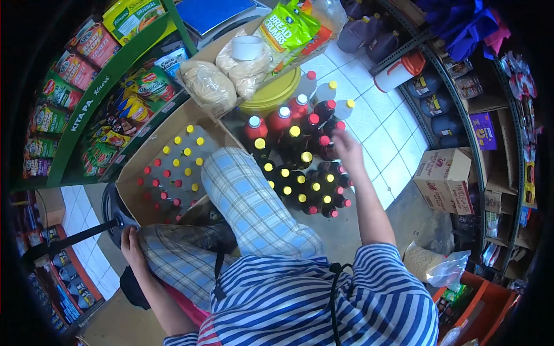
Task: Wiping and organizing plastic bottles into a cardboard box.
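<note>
My right hand hovers at the right edge of a group of dark bottles, close to their red caps. Its fingers look loosely bent and apart, slightly blurred, with nothing visible in them. Beside it stand a dark red-capped bottle and a clear yellow-capped bottle. Several smaller dark bottles with yellow caps stand nearer to me. My left hand lies by my bent knee, fingers stretched against a dark rounded object; it appears to hold nothing. Between my legs and the shelf sits a cardboard box of clear bottles.
Bags of pale powder, a white cup and a green bread crumb bag sit beyond the bottles, above a yellow lid. A packet rack rises at left. Shelves and a cardboard carton line the right.
</note>
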Demonstrator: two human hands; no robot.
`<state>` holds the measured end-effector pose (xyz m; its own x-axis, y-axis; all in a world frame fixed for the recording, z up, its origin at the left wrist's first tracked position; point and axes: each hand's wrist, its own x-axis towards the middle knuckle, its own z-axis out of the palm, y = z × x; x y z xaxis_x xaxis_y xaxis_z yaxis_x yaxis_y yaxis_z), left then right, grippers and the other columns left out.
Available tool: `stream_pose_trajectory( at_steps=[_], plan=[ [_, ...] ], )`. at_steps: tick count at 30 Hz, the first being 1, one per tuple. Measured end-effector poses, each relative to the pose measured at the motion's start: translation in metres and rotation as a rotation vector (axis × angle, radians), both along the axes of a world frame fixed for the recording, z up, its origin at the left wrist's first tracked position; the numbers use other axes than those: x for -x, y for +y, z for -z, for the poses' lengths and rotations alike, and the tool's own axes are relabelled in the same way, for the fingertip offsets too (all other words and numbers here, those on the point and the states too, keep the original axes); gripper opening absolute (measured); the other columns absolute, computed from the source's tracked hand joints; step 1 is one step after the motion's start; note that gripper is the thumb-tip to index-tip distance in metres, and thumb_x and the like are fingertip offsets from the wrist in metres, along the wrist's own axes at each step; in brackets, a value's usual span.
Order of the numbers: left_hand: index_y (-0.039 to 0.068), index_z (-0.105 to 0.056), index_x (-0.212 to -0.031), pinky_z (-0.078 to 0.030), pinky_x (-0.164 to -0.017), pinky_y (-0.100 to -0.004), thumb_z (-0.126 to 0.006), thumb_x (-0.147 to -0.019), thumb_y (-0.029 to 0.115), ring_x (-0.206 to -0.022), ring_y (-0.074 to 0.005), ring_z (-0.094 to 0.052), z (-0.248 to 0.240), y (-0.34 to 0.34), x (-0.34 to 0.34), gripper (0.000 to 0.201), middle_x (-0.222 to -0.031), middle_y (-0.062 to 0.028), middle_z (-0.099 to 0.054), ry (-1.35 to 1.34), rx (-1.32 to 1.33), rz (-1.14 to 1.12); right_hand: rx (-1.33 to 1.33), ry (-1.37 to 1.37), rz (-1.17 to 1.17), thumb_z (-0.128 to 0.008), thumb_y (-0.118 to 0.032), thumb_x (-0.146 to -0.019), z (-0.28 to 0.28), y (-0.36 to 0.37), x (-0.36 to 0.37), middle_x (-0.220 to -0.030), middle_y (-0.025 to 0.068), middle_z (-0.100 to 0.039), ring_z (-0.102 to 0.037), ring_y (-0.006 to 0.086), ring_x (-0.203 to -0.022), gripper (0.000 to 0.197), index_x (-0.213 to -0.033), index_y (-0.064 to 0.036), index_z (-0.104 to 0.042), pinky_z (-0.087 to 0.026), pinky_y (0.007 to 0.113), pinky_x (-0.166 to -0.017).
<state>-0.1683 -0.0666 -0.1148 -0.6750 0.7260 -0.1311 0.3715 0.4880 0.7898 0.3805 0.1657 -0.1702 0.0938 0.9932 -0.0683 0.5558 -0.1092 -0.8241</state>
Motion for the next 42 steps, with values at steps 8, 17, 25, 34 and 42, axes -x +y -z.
stream_pose_trajectory(
  at_steps=[8,17,25,34,42],
  plan=[
    [-0.002,-0.059,-0.096,-0.039,-0.081,-0.0253,-0.051,-0.088,0.018,-0.086,-0.0135,-0.053,0.016,-0.017,0.018,0.023,-0.089,-0.0053,-0.059,-0.048,0.004,-0.062,0.128,-0.159,0.386,-0.067,-0.026,-0.074,0.114,0.137,-0.083,-0.122,0.0236,-0.048,-0.047,0.0323,-0.114,0.066,-0.129,-0.0041,-0.038,-0.038,0.036,-0.094],
    [-0.001,-0.058,-0.092,-0.038,-0.075,-0.0225,-0.053,-0.088,0.018,-0.080,-0.0097,-0.049,-0.003,0.016,-0.007,0.020,-0.083,-0.0014,-0.056,-0.122,0.093,-0.117,0.212,-0.049,0.472,-0.069,-0.026,-0.074,0.170,0.169,-0.112,-0.105,0.0142,-0.056,-0.056,0.0249,-0.093,0.054,-0.116,-0.0031,-0.044,-0.044,0.034,-0.084],
    [-0.001,-0.058,-0.094,-0.038,-0.076,-0.0222,-0.053,-0.087,0.017,-0.081,-0.0101,-0.049,0.004,0.016,0.002,0.020,-0.084,-0.0014,-0.057,-0.141,0.130,-0.159,0.359,0.422,0.480,-0.070,-0.029,-0.074,0.161,0.169,-0.112,-0.134,0.0120,-0.035,-0.036,0.0342,-0.120,0.073,-0.134,-0.0185,-0.029,-0.040,0.060,-0.077],
    [-0.001,-0.058,-0.095,-0.039,-0.076,-0.0233,-0.053,-0.087,0.017,-0.081,-0.0113,-0.050,0.003,0.015,0.000,0.021,-0.085,-0.0028,-0.058,-0.114,0.179,-0.188,0.439,0.358,0.521,-0.070,-0.034,-0.070,0.165,0.179,-0.106,-0.132,0.0127,-0.037,-0.043,0.0340,-0.110,0.079,-0.134,-0.0182,-0.027,-0.043,0.049,-0.069],
    [-0.002,-0.059,-0.101,-0.039,-0.084,-0.0261,-0.056,-0.086,0.021,-0.091,-0.0141,-0.052,0.023,0.017,0.014,0.028,-0.094,-0.0059,-0.060,-0.058,0.213,-0.149,0.141,0.116,0.382,-0.071,-0.031,-0.071,0.210,0.171,-0.198,-0.116,0.0099,-0.048,-0.050,0.0252,-0.101,0.070,-0.129,-0.0073,-0.038,-0.041,0.037,-0.087]
  ],
)
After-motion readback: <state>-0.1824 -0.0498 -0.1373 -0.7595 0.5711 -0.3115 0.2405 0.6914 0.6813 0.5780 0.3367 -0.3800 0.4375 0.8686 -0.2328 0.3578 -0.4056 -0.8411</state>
